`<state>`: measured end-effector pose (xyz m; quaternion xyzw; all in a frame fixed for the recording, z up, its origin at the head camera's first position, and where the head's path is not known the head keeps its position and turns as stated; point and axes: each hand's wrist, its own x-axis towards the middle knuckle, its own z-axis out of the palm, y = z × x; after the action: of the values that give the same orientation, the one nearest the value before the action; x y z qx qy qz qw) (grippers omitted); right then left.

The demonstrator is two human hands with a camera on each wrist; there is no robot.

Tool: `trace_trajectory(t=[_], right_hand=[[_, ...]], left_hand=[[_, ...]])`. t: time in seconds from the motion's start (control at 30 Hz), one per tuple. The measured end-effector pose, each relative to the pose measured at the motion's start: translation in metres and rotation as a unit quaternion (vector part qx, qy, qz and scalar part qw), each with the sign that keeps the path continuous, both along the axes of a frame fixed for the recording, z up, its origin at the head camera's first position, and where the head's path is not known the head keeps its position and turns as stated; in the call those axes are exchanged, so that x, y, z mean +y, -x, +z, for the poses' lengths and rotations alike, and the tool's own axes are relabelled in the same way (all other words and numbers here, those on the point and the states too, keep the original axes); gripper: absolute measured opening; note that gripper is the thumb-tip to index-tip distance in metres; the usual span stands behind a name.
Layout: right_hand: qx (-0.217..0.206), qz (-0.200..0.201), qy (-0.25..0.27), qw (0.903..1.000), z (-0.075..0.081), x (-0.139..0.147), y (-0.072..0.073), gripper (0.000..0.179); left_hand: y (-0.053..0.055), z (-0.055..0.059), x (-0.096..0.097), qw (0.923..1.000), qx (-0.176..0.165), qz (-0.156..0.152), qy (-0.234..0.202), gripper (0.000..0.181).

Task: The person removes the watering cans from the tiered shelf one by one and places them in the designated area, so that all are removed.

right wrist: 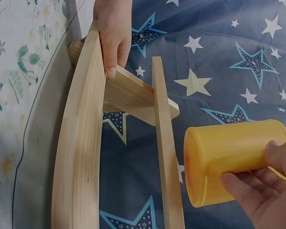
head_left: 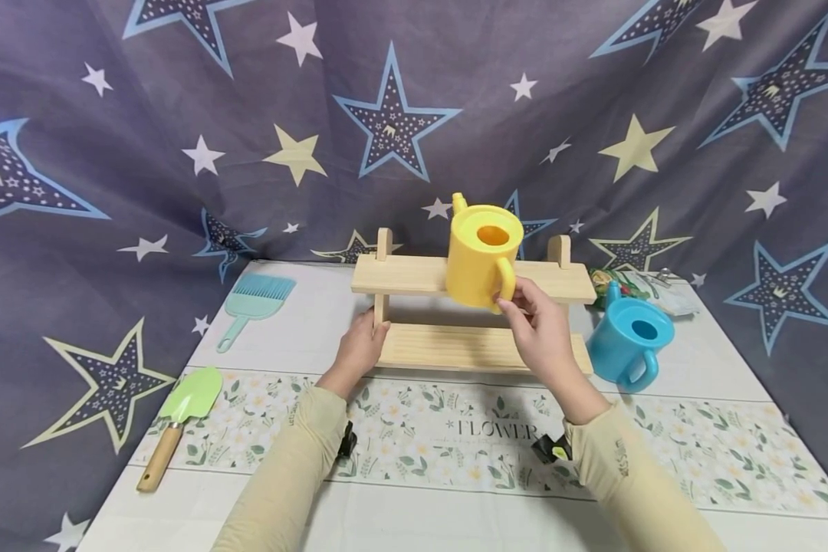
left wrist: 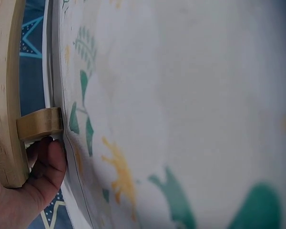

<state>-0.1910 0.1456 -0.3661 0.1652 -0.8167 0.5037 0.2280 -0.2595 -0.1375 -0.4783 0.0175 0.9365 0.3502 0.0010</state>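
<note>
My right hand (head_left: 543,328) grips the handle of a yellow toy watering can (head_left: 478,264), its spout toward the curtain. The can is upright and overlaps the upper board of a two-tier wooden shelf (head_left: 407,274) in the head view. From the right wrist, the can's base (right wrist: 193,167) shows close over that board (right wrist: 166,143). My left hand (head_left: 360,346) holds the shelf's left side panel near the lower board (head_left: 448,346); in the left wrist view its fingers (left wrist: 50,164) curl round the wood.
To the right of the shelf stands a blue watering can (head_left: 631,341), with a printed packet (head_left: 621,284) behind it. On the left lie a teal dustpan-shaped tool (head_left: 255,299) and a green trowel (head_left: 193,395) with a wooden handle. A star-patterned curtain (head_left: 248,92) hangs behind the table.
</note>
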Motion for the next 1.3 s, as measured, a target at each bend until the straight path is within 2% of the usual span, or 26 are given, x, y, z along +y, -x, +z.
trace_trajectory(t=[0.27, 0.47, 0.8, 1.13, 1.3], right_hand=[[-0.009, -0.030, -0.021, 0.9993, 0.000, 0.018, -0.009, 0.022], [0.009, -0.048, -0.017, 0.9986, -0.004, 0.033, -0.013, 0.022], [0.015, -0.053, 0.000, 0.9985, -0.004, 0.055, -0.021, 0.022], [0.052, -0.084, -0.039, 0.9943, -0.003, 0.079, -0.029, 0.022], [0.037, -0.103, -0.035, 0.9934, -0.004, 0.091, -0.034, 0.023]], left_hand=[[-0.001, 0.002, 0.000, 1.0000, -0.005, 0.000, 0.003, 0.053], [-0.001, 0.003, 0.000, 1.0000, -0.004, -0.002, 0.002, 0.054], [-0.001, 0.003, 0.001, 0.9999, -0.011, 0.001, -0.006, 0.054], [-0.001, 0.003, 0.001, 1.0000, -0.009, 0.001, -0.003, 0.054], [-0.001, 0.003, 0.001, 1.0000, -0.005, 0.000, -0.004, 0.053]])
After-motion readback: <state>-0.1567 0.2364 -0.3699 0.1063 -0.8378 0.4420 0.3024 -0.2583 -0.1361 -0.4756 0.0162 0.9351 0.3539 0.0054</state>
